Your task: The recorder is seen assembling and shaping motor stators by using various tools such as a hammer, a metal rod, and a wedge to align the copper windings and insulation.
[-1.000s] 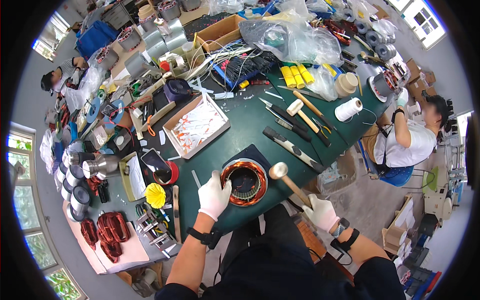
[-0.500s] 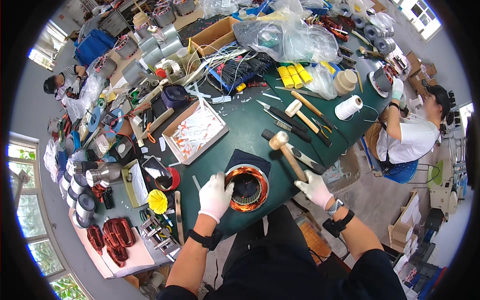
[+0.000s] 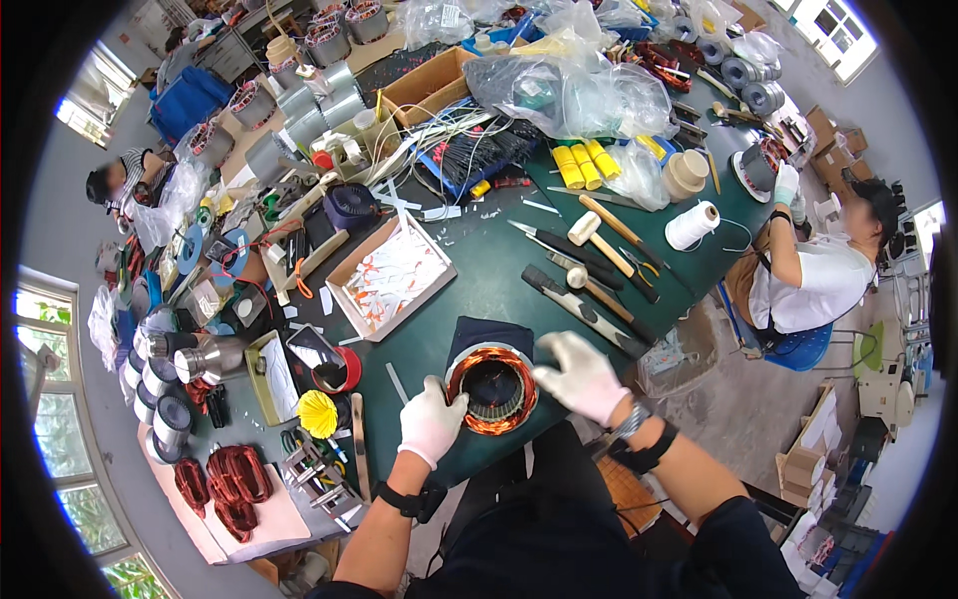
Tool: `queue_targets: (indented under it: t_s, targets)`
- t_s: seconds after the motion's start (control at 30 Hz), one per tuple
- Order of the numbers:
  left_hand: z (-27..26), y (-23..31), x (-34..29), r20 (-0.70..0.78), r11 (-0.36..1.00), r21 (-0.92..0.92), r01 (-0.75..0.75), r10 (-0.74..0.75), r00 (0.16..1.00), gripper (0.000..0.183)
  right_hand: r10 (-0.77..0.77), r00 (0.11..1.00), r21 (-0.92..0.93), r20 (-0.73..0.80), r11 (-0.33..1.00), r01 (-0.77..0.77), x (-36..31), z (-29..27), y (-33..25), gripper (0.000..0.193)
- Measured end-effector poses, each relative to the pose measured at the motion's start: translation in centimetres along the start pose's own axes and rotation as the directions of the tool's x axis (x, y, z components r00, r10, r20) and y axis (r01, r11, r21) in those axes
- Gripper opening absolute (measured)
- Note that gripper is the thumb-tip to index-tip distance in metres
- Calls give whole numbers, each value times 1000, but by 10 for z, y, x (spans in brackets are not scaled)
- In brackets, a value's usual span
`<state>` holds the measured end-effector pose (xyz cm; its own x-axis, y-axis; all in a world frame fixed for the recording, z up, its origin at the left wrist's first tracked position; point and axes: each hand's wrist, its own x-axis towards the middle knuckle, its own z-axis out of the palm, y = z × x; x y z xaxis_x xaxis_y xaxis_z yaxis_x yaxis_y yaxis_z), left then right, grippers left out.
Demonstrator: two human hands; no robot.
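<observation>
We are pinching the nine-o'clock rim of a copper-wound ring with our left hand, the ring sitting at six o'clock on the green table. Our blurred right hand is spreading near its three-o'clock side.

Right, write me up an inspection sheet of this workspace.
Surface: green table, strewn with tools and parts.
Job's things: copper-wound stator, open end up; dark pad showing beyond its far edge.
Clutter: pale-headed mallet among hand tools; clear plastic bags at the far side.
Hands: gloved left hand at the stator's left edge; gloved right hand empty, open, contact unclear.
Cables: pale wires tangled.
Surroundings: seated co-worker at right.
</observation>
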<state>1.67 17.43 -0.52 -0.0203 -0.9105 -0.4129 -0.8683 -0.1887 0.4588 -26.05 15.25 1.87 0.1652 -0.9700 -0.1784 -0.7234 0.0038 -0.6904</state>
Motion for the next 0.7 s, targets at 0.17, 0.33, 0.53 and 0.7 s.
queue_targets:
  t_s: [0.17,0.33,0.53,0.7]
  targets:
    - [-8,26,13,-60,973,138,-185,195,979,37,16,996,-289,85,957,10,34,40,-36,36]
    - [1,36,60,-48,834,129,-536,546,837,38,-134,991,-284,30,949,137,59,64,-26,25]
    - [5,39,80,14,775,182,-605,613,790,26,-180,983,-136,30,974,182,62,65,-12,24]
    - [7,35,86,88,804,151,-575,569,818,31,-228,971,-93,66,968,233,65,64,-4,31]
